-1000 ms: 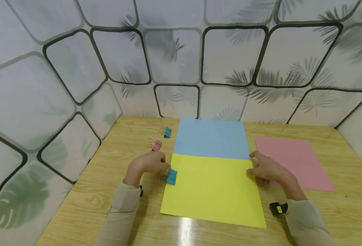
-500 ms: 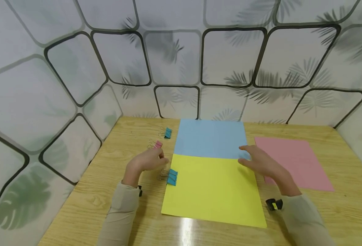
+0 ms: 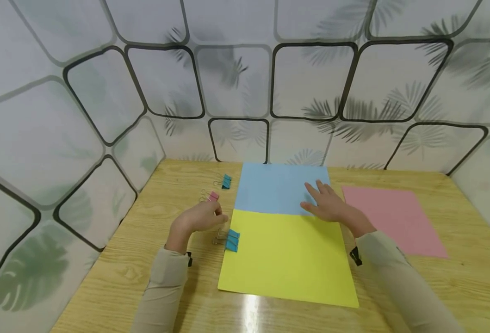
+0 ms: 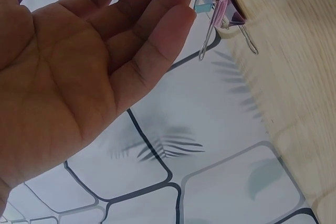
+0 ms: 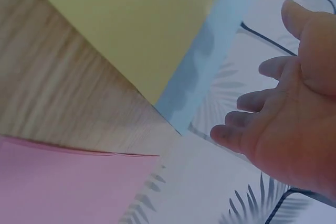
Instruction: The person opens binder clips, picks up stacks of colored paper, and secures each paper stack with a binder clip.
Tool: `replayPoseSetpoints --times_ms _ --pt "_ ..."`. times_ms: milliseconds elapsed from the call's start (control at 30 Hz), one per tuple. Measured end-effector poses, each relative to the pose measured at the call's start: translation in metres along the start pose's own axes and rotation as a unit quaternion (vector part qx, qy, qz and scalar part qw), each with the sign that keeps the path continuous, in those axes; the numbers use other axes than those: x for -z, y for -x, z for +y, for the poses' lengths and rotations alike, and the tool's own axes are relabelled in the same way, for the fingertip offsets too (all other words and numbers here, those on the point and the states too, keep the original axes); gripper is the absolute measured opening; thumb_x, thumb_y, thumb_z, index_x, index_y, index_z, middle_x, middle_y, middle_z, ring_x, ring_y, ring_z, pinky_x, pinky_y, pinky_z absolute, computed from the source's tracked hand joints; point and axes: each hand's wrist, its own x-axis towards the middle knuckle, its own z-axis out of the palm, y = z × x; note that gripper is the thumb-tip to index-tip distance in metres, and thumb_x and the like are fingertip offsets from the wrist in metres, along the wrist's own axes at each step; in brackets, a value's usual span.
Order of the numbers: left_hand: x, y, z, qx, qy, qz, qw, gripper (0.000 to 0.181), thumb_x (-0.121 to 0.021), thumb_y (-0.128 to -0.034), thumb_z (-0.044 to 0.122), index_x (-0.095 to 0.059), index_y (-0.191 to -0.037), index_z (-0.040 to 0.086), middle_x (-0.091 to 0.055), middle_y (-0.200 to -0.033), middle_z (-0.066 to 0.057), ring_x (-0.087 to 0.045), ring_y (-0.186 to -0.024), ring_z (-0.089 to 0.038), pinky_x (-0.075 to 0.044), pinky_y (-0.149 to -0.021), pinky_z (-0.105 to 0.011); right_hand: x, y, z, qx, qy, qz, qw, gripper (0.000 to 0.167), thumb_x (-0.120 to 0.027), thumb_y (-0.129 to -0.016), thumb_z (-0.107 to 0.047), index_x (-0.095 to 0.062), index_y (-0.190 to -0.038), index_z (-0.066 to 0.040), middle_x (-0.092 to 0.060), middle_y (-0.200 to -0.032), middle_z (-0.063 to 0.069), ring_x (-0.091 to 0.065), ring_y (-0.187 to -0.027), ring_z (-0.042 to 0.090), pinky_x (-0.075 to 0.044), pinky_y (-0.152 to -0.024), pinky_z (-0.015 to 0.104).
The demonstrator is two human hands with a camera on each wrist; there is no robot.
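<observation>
A yellow sheet of paper (image 3: 288, 259) lies in front of, and edge to edge with or over, a blue sheet (image 3: 274, 187). A blue binder clip (image 3: 232, 241) sits on the yellow sheet's left edge. My left hand (image 3: 196, 218) hovers left of the sheets with loosely bent fingers, holding nothing. Just beyond it are a pink binder clip (image 3: 213, 196) and a teal binder clip (image 3: 226, 181); both also show past the fingertips in the left wrist view. Over the blue sheet my right hand (image 3: 327, 203) spreads its fingers, empty, as the right wrist view shows.
Pink paper (image 3: 394, 219), seemingly more than one layer in the right wrist view, lies on the wooden table (image 3: 115, 277) to the right. A patterned wall (image 3: 303, 92) closes off the back and the left side.
My right hand has left the right edge of the sheets and moved left and away from me, over the blue sheet, fingers spreading. My left hand has risen slightly off the blue clip's area.
</observation>
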Motion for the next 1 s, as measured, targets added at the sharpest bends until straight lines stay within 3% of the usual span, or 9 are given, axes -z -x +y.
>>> replayPoseSetpoints --times_ms 567,833,1000 --pt "0.005 0.003 -0.005 0.009 0.010 -0.002 0.9999 0.024 -0.053 -0.1025 0.027 -0.059 -0.092 0.006 -0.030 -0.060 0.003 -0.027 -0.054 -0.013 -0.027 -0.054 -0.028 -0.014 -0.050 0.002 -0.063 0.045 -0.046 0.9959 0.080 -0.032 -0.104 -0.056 -0.009 -0.159 -0.002 0.005 -0.158 0.037 0.004 -0.143 0.058 -0.007 -0.112 0.072" --pt "0.005 0.003 -0.010 0.019 0.020 0.016 0.9995 0.025 -0.053 -0.1027 0.025 -0.054 -0.084 0.008 -0.030 -0.058 0.003 -0.026 -0.052 -0.012 -0.026 -0.053 -0.028 -0.019 -0.056 -0.004 -0.075 0.065 -0.071 0.9925 0.079 -0.034 -0.105 -0.053 -0.010 -0.158 0.000 0.004 -0.158 0.037 0.003 -0.144 0.057 -0.007 -0.113 0.070" --pt "0.003 -0.001 -0.010 0.002 0.013 0.022 0.9997 0.027 -0.054 -0.1021 0.025 -0.053 -0.081 0.008 -0.031 -0.059 0.003 -0.027 -0.052 -0.011 -0.027 -0.053 -0.027 -0.019 -0.051 -0.006 -0.083 0.070 -0.073 0.9914 0.080 -0.037 -0.105 -0.052 -0.011 -0.157 0.002 0.003 -0.157 0.038 0.001 -0.143 0.058 -0.009 -0.113 0.071"
